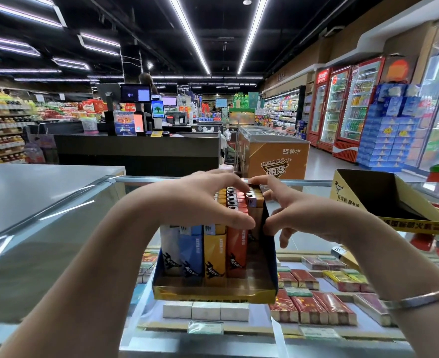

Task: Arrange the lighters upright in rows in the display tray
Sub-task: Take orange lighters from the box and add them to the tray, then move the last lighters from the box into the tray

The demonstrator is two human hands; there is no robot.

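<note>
A blue and yellow display tray (213, 295) stands on the glass counter in front of me. Upright lighters (214, 254) fill it in rows of white, blue, yellow and orange. My left hand (200, 200) lies over the tops of the lighters, fingers spread and thumb reaching toward the tray's right side. My right hand (298, 210) is at the tray's right wall, its fingertips pinching the metal top of a tan lighter (253, 200) in the rightmost row. The right row's front slot looks empty.
A second, empty yellow display tray (393, 202) lies tilted at the right on the counter. One loose lighter (342, 254) rests near my right wrist. Cigarette cartons (308, 306) show under the glass. A checkout counter (135, 148) and freezer chest (275, 153) stand beyond.
</note>
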